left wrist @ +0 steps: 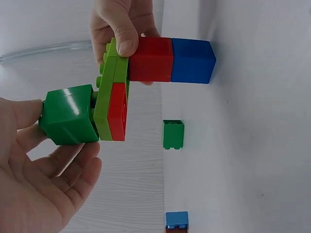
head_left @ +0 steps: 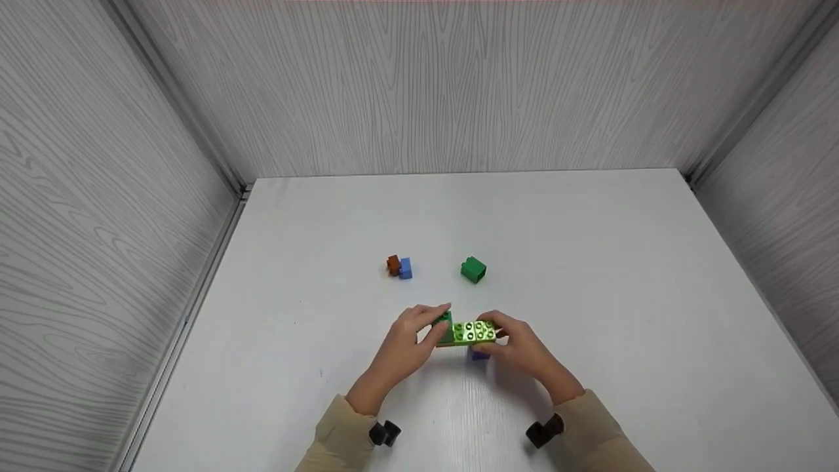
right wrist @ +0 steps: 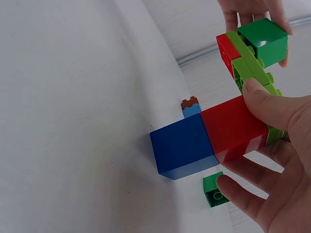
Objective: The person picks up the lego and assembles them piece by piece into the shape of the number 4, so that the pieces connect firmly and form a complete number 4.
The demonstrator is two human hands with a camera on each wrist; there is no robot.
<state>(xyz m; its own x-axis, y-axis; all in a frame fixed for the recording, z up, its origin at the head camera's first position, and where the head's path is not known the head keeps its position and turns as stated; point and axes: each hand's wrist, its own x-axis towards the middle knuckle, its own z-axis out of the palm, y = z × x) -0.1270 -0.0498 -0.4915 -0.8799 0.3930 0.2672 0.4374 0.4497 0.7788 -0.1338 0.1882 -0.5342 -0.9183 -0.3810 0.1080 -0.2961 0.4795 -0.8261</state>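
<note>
My left hand [head_left: 403, 344] pinches a green toy brick [left wrist: 68, 115] at one end of a long light green building plate [left wrist: 109, 94]. Some of the plate's studs show in the gap between the two. My right hand [head_left: 521, 347] grips the other end, its thumb lying over the plate and a red brick [right wrist: 234, 127] joined below it. A blue brick [right wrist: 182, 145] is stacked under the red one, its lower face close to the table. Beneath the green brick's end, a thin red piece [left wrist: 117, 111] sits on the plate's underside.
On the white table [head_left: 590, 262], beyond my hands, lies a loose green brick [head_left: 473, 270]. To its left, a small brown brick [head_left: 393, 265] and a light blue brick [head_left: 406, 268] lie together. Grey wood-grain walls [head_left: 459, 85] stand behind and on both sides.
</note>
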